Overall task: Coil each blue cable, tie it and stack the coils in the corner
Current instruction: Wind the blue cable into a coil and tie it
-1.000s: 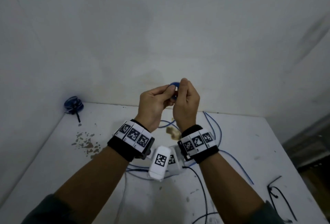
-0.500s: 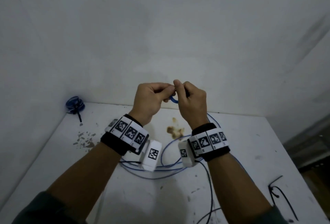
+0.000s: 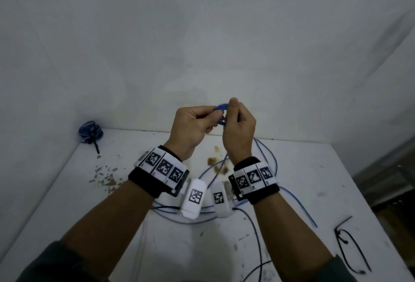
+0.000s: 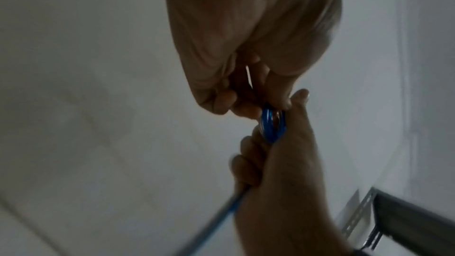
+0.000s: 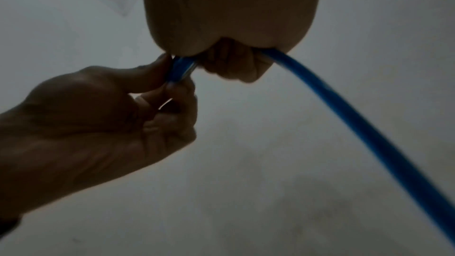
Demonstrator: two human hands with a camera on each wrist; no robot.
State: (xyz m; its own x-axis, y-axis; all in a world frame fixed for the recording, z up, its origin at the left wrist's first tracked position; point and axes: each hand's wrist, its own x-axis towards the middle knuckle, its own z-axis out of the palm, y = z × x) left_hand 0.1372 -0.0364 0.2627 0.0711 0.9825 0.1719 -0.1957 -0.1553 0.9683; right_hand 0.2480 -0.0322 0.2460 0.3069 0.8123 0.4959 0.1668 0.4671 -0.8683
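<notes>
While the left hand (image 3: 195,124) pinches the small started coil (image 3: 221,114) of blue cable (image 3: 272,162) above the desk (image 3: 67,203), the right hand (image 3: 238,127) grips the strand feeding it. Light and springy, it looks likely to unwind; best held across the stacked turns. One tied coil (image 3: 90,131) sits in the far left corner.

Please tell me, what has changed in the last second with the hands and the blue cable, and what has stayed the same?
Both hands keep pinching the small blue coil above the table. The right hand dipped, then rose again, laying cable on the coil; the left hand hardly moved. The loose cable shifted on the table. The tied coil in the corner and black ties stayed put.
</notes>
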